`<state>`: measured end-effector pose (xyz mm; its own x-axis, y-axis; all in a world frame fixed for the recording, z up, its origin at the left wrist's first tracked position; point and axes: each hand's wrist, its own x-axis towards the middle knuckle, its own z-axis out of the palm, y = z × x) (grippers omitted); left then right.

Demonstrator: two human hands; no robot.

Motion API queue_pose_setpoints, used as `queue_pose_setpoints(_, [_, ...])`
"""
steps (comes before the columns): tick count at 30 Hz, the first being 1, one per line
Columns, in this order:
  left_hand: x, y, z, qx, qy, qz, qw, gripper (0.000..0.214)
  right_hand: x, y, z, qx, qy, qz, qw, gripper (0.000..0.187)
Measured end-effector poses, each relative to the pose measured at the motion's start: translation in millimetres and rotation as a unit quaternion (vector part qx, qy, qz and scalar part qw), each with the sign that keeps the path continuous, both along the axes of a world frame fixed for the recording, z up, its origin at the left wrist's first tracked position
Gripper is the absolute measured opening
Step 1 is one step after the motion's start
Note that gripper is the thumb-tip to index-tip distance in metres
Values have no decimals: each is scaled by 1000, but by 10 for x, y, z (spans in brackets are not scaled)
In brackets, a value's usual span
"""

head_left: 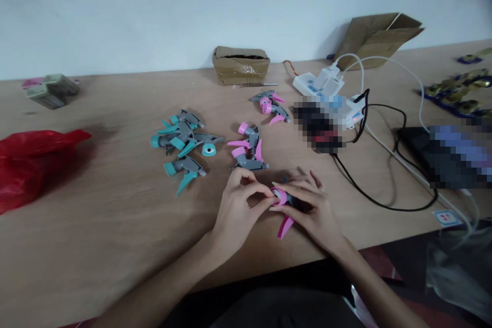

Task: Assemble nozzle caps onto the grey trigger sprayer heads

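My right hand (313, 205) grips a grey-and-pink trigger spray head (285, 227) at the table's near side. Its pink collar faces left, and its pink trigger hangs below my fingers; much of the grey body is hidden. At the collar's opening, the thumb and forefinger of my left hand (240, 210) are pinched together. Whatever lies between those fingertips is too small to make out. Just beyond my hands lie several pink-and-grey spray heads (249, 158), with more near the power strip. To the left is a loose pile of teal-and-grey spray heads (184, 136).
A red plastic bag (34, 164) lies at the left. Against the wall stand a small cardboard box (241, 66) and an open carton (369, 43). A white power strip (306, 83) with cables (384, 209) takes up the right side, near a dark device (415, 156).
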<state>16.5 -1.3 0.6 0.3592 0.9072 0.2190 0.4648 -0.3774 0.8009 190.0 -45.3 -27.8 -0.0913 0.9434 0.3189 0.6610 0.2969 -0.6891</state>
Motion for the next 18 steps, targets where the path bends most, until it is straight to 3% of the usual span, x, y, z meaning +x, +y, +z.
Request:
queue_pose_setpoints(11, [6,-33,-50,13,1,12,1000,6,-5,-6,10,-6,11,-2,1000,38])
queue_pose_setpoints(18, [8,-42,-15,-7,-35,-14,999,3,-12,-5,9,-4,17,-7,1000,37])
